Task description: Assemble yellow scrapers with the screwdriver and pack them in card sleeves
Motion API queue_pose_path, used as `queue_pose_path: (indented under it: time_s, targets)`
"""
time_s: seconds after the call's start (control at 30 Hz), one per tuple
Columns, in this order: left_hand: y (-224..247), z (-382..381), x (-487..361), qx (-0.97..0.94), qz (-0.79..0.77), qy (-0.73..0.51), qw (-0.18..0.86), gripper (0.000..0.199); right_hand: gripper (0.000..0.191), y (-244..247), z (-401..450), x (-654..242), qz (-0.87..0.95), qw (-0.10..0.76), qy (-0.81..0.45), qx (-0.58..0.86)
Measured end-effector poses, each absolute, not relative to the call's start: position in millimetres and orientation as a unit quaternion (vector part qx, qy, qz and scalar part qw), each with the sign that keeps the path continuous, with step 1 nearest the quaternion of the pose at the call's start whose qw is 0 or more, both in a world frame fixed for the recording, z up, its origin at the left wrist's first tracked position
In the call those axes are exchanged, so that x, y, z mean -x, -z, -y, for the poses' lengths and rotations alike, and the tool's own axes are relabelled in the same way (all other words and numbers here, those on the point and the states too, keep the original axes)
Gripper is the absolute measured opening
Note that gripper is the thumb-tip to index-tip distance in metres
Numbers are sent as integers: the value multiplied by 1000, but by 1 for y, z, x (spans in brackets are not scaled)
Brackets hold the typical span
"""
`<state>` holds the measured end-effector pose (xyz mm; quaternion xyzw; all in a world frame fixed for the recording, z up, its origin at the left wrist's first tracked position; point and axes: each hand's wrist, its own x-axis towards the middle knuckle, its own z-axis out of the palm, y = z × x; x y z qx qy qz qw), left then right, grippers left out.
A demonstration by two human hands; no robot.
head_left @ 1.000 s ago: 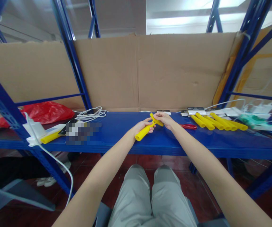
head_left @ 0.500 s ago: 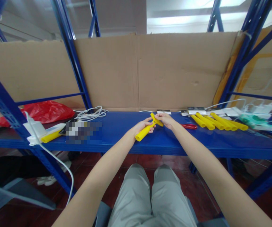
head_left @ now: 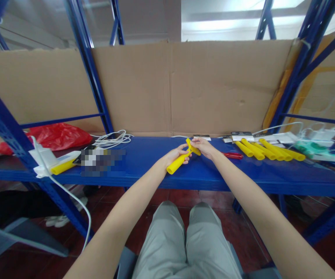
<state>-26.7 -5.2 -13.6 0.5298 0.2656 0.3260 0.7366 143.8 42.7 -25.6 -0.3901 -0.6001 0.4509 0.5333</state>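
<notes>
Held just above the front of the blue table is a yellow T-shaped tool [head_left: 176,164], with a thick round handle and a shorter crosspiece; its exact kind I cannot make out. My left hand [head_left: 175,155] is closed around the upper handle, whose hollow-looking end points down toward my knees. My right hand [head_left: 203,146] pinches the crosspiece at the far end. A small dark spot shows where handle and crosspiece meet. Fingers hide parts of both. Beside my right wrist lies a red slim object [head_left: 233,155], partly covered by the forearm.
Several yellow tubes [head_left: 268,149] lie at right on the blue table [head_left: 147,155], near a green-and-white item [head_left: 318,150]. At left are a white cable coil [head_left: 116,139], a red bag [head_left: 59,135] and another yellow piece [head_left: 64,166]. A cardboard wall [head_left: 214,85] stands behind.
The crosspiece is turned very slightly in my right fingers. Both hands keep their hold and place; the rest looks the same.
</notes>
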Motion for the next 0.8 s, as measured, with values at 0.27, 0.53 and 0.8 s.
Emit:
queue_pose_path:
  time_s: [0.27,0.53,0.8]
  targets:
    - [17,2,27,-519,-259,-330,745,63,32,25,-43,-150,661,470,-447,376]
    - [16,5,27,-522,-251,-341,741,66,30,21,-38,-148,654,499,-441,360]
    - [15,7,27,-536,-242,-348,730,71,35,21,-40,-149,645,506,-471,328]
